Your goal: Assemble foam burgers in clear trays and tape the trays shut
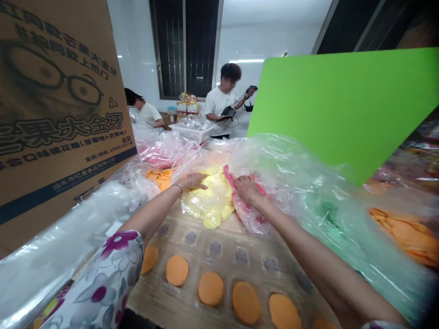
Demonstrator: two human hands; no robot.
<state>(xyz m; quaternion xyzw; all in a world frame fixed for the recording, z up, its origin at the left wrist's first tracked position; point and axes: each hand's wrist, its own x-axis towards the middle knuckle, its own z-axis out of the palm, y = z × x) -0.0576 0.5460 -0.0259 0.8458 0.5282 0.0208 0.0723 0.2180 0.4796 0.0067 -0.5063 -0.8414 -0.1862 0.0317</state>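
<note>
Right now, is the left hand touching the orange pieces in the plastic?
No, the left hand rests on the yellow pieces, with the orange pieces off to its left.

A printed cardboard carton stands beside a bright green board

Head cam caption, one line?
Left hand and right hand press a clear plastic bag of yellow pieces near a blister tray of orange discs.
</note>
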